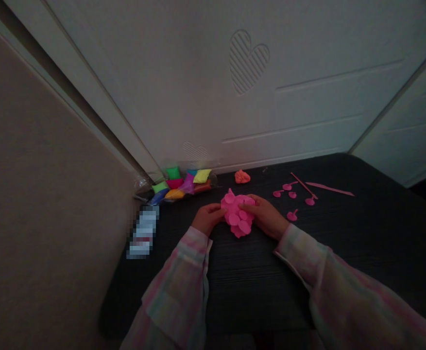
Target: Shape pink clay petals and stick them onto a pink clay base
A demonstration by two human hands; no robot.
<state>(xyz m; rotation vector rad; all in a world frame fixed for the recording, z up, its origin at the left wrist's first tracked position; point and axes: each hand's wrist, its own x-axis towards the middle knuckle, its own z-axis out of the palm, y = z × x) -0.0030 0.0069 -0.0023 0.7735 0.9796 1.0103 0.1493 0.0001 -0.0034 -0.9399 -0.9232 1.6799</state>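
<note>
A pink clay flower point(238, 214) made of several round petals sits on the dark table point(362, 243) between my hands. My left hand point(207, 217) curls against its left side, fingers closed on it. On the flower's right side, my right hand point(267, 215) pinches the upper petals with its fingertips. Both arms wear pale plaid sleeves.
Several small pink clay petals point(292, 194) lie to the right with two thin pink sticks point(329, 188). An orange clay lump point(242, 176) sits by the white wall panel. Bags of coloured clay point(181, 183) are piled at the back left. A blurred packet point(143, 232) lies at the left edge.
</note>
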